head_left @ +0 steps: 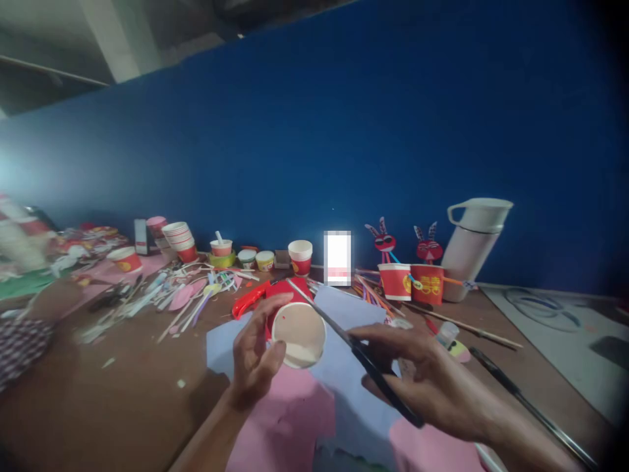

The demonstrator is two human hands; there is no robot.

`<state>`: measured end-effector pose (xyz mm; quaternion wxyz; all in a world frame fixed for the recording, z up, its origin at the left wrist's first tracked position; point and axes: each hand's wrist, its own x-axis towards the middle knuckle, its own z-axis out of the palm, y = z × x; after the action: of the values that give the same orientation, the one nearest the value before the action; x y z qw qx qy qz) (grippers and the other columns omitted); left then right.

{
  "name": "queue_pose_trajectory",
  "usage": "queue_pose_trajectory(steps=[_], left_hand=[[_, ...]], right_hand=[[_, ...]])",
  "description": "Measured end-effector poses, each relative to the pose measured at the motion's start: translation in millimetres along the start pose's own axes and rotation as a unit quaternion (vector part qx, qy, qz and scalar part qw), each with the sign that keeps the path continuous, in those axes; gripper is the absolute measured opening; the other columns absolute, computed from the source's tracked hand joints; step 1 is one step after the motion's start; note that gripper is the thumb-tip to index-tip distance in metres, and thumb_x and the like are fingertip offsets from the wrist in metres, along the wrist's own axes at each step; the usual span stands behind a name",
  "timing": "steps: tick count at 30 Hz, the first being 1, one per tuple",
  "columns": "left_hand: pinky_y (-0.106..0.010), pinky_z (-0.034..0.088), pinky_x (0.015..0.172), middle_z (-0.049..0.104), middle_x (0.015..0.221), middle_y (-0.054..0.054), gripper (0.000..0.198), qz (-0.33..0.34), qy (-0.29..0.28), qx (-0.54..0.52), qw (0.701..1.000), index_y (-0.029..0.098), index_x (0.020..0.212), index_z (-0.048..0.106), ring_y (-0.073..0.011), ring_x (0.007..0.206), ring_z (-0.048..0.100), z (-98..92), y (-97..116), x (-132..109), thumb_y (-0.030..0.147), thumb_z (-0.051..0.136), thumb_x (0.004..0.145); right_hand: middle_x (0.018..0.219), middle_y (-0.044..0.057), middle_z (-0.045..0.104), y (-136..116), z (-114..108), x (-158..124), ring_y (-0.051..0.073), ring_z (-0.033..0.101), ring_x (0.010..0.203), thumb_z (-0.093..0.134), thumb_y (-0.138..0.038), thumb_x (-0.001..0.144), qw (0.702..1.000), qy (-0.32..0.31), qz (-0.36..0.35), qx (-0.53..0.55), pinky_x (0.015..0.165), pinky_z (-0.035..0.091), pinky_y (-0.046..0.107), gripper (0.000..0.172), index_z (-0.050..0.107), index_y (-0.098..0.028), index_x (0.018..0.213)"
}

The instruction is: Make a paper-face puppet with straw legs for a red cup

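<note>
A red-and-white paper cup [299,334] is tipped with its round pale end facing me. My left hand [258,351] holds it from the left, fingers over the top and thumb at the rim. My right hand [417,373] grips scissors with a dark handle [381,383]. Their long metal blades [327,319] point up and left, close together, and pass by the upper right edge of the cup; whether they touch it I cannot tell. Beneath both hands lie light blue paper [344,354] and pink paper [282,419].
A red-handled tool [249,301] lies left of the cup. Behind stand stacked cups [180,242], small tubs [247,258], two cup figures with rabbit-eared heads [396,282] and a white thermos [476,249]. Straws [189,301] litter the left; a black-handled rod [496,370] lies right.
</note>
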<state>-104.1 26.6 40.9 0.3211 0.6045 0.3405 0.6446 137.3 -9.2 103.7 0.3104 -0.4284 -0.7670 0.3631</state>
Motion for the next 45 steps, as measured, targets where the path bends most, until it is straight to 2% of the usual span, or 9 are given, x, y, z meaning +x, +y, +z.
queue_pose_trajectory(steps=[3, 6, 9, 12, 15, 20, 27, 35, 45], left_hand=[[-0.039, 0.038, 0.099, 0.062, 0.116, -0.010, 0.046, 0.004, 0.040, 0.011, 0.999, 0.017, 0.113, 0.063, -0.0304, 0.114, 0.051, -1.9, 2, 4, 0.034, 0.063, 0.071], [-0.036, 0.045, 0.090, 0.065, 0.109, -0.010, 0.042, -0.019, 0.074, 0.005, 0.997, 0.015, 0.114, 0.061, -0.0282, 0.105, 0.057, -5.1, 1, 9, 0.035, 0.056, 0.077], [-0.031, 0.049, 0.080, 0.067, 0.103, -0.009, 0.037, -0.047, 0.109, -0.001, 0.993, 0.013, 0.112, 0.061, -0.0250, 0.096, 0.061, -7.8, -2, 12, 0.033, 0.049, 0.084], [-0.028, 0.050, 0.074, 0.068, 0.097, -0.008, 0.033, -0.062, 0.126, -0.001, 0.990, 0.014, 0.107, 0.063, -0.0232, 0.090, 0.062, -7.1, -3, 14, 0.034, 0.048, 0.085], [-0.027, 0.050, 0.069, 0.068, 0.089, -0.006, 0.029, -0.076, 0.114, -0.001, 0.991, 0.016, 0.099, 0.066, -0.0215, 0.083, 0.062, -3.4, -2, 14, 0.036, 0.050, 0.085], [-0.025, 0.047, 0.057, 0.064, 0.070, -0.003, 0.023, -0.102, 0.073, 0.015, 0.992, 0.019, 0.083, 0.067, -0.0183, 0.065, 0.058, 5.0, 5, 12, 0.036, 0.051, 0.083], [-0.023, 0.041, 0.048, 0.058, 0.063, 0.000, 0.023, -0.145, 0.037, 0.034, 0.988, 0.020, 0.083, 0.067, -0.0148, 0.053, 0.051, 14.0, 1, 4, 0.036, 0.050, 0.082], [-0.024, 0.047, 0.056, 0.060, 0.066, -0.001, 0.027, -0.171, 0.043, 0.045, 0.983, 0.018, 0.094, 0.067, -0.0157, 0.057, 0.054, 13.8, -6, 1, 0.035, 0.049, 0.083], [-0.025, 0.050, 0.060, 0.057, 0.061, 0.001, 0.020, -0.176, 0.053, 0.042, 0.982, 0.020, 0.079, 0.065, -0.0163, 0.060, 0.055, 16.1, -4, 2, 0.036, 0.054, 0.081]], right_hand=[[0.080, -0.002, 0.067, -7, -3, 0, 0.013, 0.056, 0.069, 0.056, -0.013, 0.076, 0.999, -0.029, 0.041, -0.008, 0.061, 0.046, 0.022, 0.040, 0.064, -0.027, 0.112], [0.076, -0.002, 0.066, -12, -5, 2, 0.014, 0.054, 0.068, 0.056, -0.013, 0.075, 0.995, -0.050, 0.085, -0.024, 0.059, 0.045, 0.022, 0.039, 0.066, -0.027, 0.109], [0.060, -0.004, 0.057, -16, -1, 4, 0.009, 0.044, 0.051, 0.056, -0.014, 0.075, 0.991, -0.076, 0.110, 0.016, 0.043, 0.035, 0.017, 0.037, 0.067, -0.027, 0.107], [0.056, -0.005, 0.049, -18, 9, 5, 0.006, 0.032, 0.042, 0.056, -0.021, 0.078, 0.983, -0.078, 0.150, 0.072, 0.035, 0.027, 0.016, 0.034, 0.067, -0.025, 0.109], [0.056, -0.005, 0.050, -19, 16, 6, 0.008, 0.038, 0.046, 0.057, -0.025, 0.078, 0.981, -0.050, 0.160, 0.096, 0.036, 0.029, 0.016, 0.035, 0.065, -0.022, 0.111], [0.058, -0.005, 0.053, -13, 16, 5, 0.007, 0.038, 0.047, 0.054, -0.019, 0.080, 0.988, -0.071, 0.130, 0.043, 0.041, 0.030, 0.017, 0.034, 0.064, -0.022, 0.112], [0.052, -0.005, 0.054, -8, 14, 1, 0.008, 0.044, 0.045, 0.053, -0.017, 0.077, 0.993, -0.034, 0.116, -0.017, 0.041, 0.029, 0.018, 0.028, 0.068, -0.020, 0.101], [0.049, -0.006, 0.055, -9, 12, 1, 0.008, 0.045, 0.042, 0.051, -0.016, 0.077, 0.993, -0.022, 0.114, -0.035, 0.038, 0.026, 0.019, 0.020, 0.068, -0.020, 0.087], [0.045, -0.006, 0.054, -7, 14, 2, 0.008, 0.042, 0.040, 0.053, -0.019, 0.077, 0.994, -0.003, 0.095, -0.053, 0.038, 0.025, 0.021, 0.019, 0.071, -0.020, 0.084]])
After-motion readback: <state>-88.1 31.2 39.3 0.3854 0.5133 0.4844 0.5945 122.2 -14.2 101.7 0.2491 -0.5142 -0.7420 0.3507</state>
